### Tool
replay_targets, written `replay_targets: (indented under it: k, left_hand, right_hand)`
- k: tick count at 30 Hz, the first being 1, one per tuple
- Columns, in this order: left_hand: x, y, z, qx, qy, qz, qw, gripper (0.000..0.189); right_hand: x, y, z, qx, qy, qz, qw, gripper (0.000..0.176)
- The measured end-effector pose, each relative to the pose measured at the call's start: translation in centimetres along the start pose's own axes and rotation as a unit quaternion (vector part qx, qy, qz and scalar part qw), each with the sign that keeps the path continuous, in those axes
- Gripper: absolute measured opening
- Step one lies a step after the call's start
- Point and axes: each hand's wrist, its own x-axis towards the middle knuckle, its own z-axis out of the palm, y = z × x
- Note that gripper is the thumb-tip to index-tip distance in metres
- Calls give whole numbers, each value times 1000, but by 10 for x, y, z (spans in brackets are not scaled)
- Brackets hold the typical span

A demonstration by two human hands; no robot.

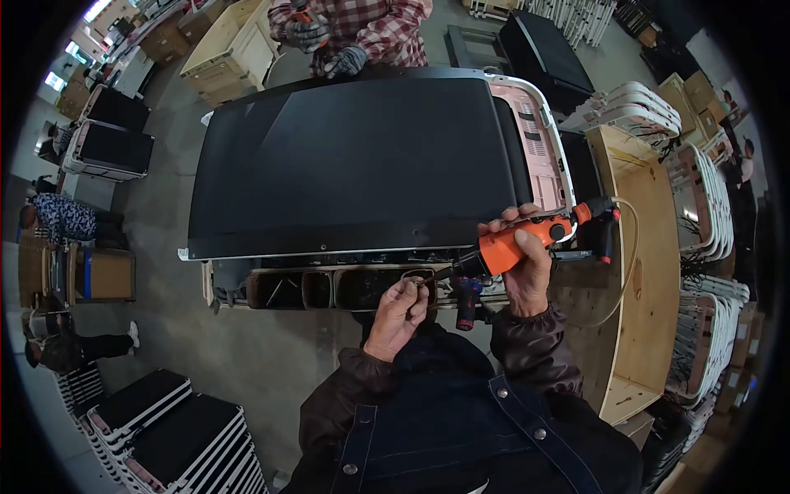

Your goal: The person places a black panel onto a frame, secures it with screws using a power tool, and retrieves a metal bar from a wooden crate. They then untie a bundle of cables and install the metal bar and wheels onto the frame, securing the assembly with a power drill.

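Note:
My right hand (528,267) is wrapped round an orange power screwdriver (514,247), held nearly level with its black nose pointing left. A hose runs from its rear end. At the tip of its bit, my left hand (399,313) is pinched; what lies between the fingertips is too small to make out. Both hands are just beyond the near edge of a large black panel (354,156). Small screws show along that edge. Under my left hand are dark parts bins (358,288). A second driver (467,305) stands between my hands, below the orange one.
Across the panel a co-worker (354,33) in a checked shirt and gloves holds an orange tool. A wooden crate (642,296) stands at the right, near the hose. White frames (708,198) are stacked beyond it. Stacked black panels (185,436) are at the lower left.

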Motion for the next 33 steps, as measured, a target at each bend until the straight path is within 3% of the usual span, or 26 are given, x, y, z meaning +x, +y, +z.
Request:
replay_targets:
  k: [8, 10, 13, 17, 19, 20, 22, 23, 25, 26, 29, 30, 31, 33]
  left_hand:
    - [-7, 74, -39, 77, -4, 44, 996, 21]
    - [-9, 92, -41, 270, 74, 162, 946, 22]
    - [-11, 122, -59, 328, 100, 185, 921, 23]
    - [-10, 156, -79, 290, 64, 94, 950, 22]
    - [-11, 169, -91, 225, 24, 6, 974, 19]
    - [-8, 171, -99, 221, 23, 8, 975, 19]
    - [6, 164, -119, -4, -17, -54, 998, 18]
    - [11, 161, -126, -7, -18, -52, 998, 18]
    - [25, 154, -125, -306, -67, -124, 942, 22]
    - [31, 152, -122, -330, -67, -123, 934, 32]
    - [39, 152, -111, -308, -9, -113, 945, 33]
    - [43, 148, -117, -310, -9, -111, 944, 33]
    - [47, 144, -123, -330, -44, -107, 937, 34]
    - [45, 139, -125, -350, -76, -103, 928, 36]
  right_hand:
    - [6, 73, 50, -30, 62, -3, 998, 37]
    - [10, 94, 61, -28, 79, -14, 996, 37]
    - [12, 125, 80, -52, 116, -18, 992, 37]
    - [14, 141, 98, -121, 82, -19, 989, 38]
    - [17, 149, 108, -160, 49, -20, 986, 38]
    - [18, 155, 115, -167, 27, -26, 985, 38]
    - [20, 163, 128, -177, 5, -31, 984, 39]
    - [22, 171, 140, -199, -10, -50, 979, 40]
    - [27, 181, 152, -222, -29, -71, 972, 41]
    - [30, 187, 156, -258, -62, -74, 961, 44]
    - [43, 200, 158, -312, -123, -75, 939, 49]
    - [49, 204, 162, -373, -176, -72, 908, 47]
    - [53, 207, 167, -430, -228, -67, 871, 45]
    - [59, 212, 181, -450, -224, -46, 863, 40]
